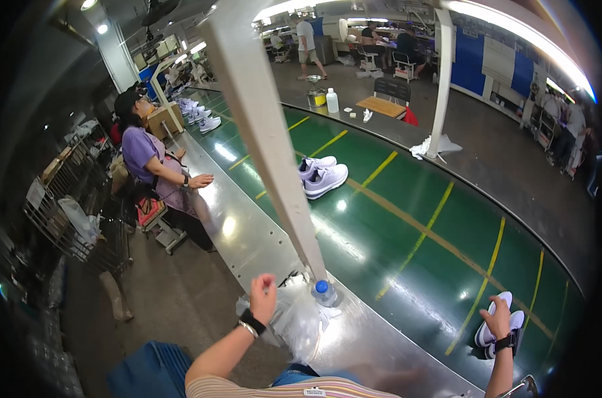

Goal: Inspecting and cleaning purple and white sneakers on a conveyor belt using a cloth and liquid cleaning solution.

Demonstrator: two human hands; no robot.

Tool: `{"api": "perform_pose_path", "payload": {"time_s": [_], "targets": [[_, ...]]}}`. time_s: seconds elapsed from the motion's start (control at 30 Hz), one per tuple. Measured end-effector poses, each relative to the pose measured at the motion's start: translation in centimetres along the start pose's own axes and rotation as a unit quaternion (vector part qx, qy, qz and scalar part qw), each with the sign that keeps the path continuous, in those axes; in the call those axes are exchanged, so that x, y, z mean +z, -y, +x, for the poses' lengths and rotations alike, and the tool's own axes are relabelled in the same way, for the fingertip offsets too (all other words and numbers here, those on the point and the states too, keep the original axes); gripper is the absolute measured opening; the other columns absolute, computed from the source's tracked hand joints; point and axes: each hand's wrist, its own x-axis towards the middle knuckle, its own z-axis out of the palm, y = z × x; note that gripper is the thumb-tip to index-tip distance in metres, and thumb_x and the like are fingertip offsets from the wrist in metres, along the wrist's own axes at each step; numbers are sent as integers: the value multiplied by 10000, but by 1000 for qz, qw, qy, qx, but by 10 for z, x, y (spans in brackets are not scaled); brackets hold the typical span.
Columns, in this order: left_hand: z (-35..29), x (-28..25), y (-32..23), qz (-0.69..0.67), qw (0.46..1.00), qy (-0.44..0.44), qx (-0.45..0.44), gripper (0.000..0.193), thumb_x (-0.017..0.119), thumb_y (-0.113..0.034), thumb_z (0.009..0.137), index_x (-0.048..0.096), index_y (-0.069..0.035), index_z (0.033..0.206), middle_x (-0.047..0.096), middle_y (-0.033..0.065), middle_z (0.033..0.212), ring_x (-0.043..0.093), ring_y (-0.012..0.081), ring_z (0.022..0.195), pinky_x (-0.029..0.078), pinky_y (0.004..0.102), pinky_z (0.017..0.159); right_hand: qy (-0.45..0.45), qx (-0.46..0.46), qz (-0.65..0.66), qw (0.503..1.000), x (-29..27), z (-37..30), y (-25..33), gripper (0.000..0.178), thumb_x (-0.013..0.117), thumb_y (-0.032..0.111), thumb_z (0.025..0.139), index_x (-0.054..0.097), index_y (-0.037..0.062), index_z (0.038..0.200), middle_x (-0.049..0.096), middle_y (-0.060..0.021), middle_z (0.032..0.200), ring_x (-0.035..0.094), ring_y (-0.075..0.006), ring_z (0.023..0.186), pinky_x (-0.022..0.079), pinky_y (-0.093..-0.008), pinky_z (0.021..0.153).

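My right hand (496, 320) reaches over a pair of pale lilac shoes (515, 321) at the right of the green conveyor belt (374, 229). Its fingers are apart and overlap the nearer shoe; whether they touch it I cannot tell. My left hand (263, 298) is raised near the metal ledge (248, 229), its fingers curled with nothing visible in them. Close to it are crumpled clear plastic (294, 322) and a clear bottle with a blue cap (324, 292). Another pair of lilac shoes (324, 178) sits farther along the belt, partly behind the white post.
A white post (267, 132) rises from the ledge in front of me. At the left a co-worker in purple (141, 152) stands beside the belt, with more shoes (208, 124) beyond. On the far ledge are a white bottle (332, 101), a yellow tin (316, 98) and white cloth (437, 146).
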Motion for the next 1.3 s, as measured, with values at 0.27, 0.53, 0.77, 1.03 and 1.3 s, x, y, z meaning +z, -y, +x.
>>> {"api": "perform_pose_path", "payload": {"time_s": [0.27,0.53,0.77,1.03,1.3], "targets": [[197,70,41,142,945,256,145,321,614,-133,701,580,-142,1020,461,156,1051,441,341,1012,425,425,846,-36,-307,268,913,-19,10,348,749,777,83,582,406,19,1229,464,-118,1179,461,-248,1109,387,-359,915],[300,180,72,282,883,351,135,599,649,-169,682,457,-296,1234,249,190,1338,197,370,1271,229,595,975,-107,-312,433,839,28,5,454,455,630,228,757,389,-2,1067,468,-125,942,564,-217,793,478,-338,700],[420,247,257,516,848,78,91,439,453,-427,838,501,-246,1235,176,209,1424,90,366,1333,-60,574,1032,-79,-341,570,743,31,-9,486,631,750,279,682,382,89,1157,507,-119,962,570,-251,776,508,-408,691],[369,237,79,454,752,415,238,486,670,-423,668,613,-214,1103,510,162,1171,414,347,1148,100,564,1027,-104,-359,466,802,28,-1,467,622,751,241,675,327,61,1093,476,-122,939,584,-231,775,511,-389,729],[300,67,36,315,799,469,205,712,709,-558,508,627,-122,1065,621,132,998,579,269,960,422,362,864,-87,-395,307,862,24,10,457,519,695,215,732,403,24,1115,517,-129,965,550,-225,828,447,-342,756]]}}
